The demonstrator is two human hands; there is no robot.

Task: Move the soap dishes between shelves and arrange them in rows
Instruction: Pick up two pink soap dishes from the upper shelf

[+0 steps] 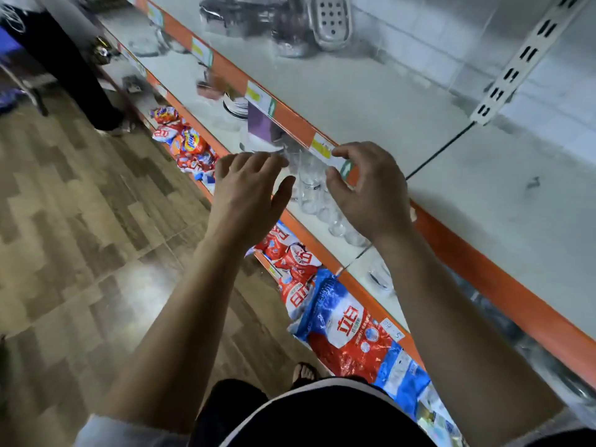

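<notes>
A pale soap dish (332, 21) with a holed tray stood far back on the top shelf (371, 101), tipped up on edge near the rear wall. Its upper end was cut off by the frame. Just to its left sat a cluster of shiny metalware (283, 33) – too blurred to tell piece from piece.

Both hands hung in the air well short of the dish, at the shelf's orange front edge. The left hand (248, 185) was spread with fingers nearly straight, holding nothing. The right hand (367, 185) had its fingers loosely curved, thumb apart from them, with nothing gripped; its fingertips were just beside a yellow price label (322, 148) on the edge strip.

Between and behind the hands, on the shelf below, stood a group of clear glasses (309, 185), partly hidden by the hands and the strip. Whether they held anything could not be made out.

At floor level lay red and blue detergent bags (348, 330) in a line along the rack. A sandalled foot (304, 372) showed beside them on the wood-pattern floor (80, 204). At upper left another person's dark legs (74, 66) stood – the rest was cut off.
</notes>
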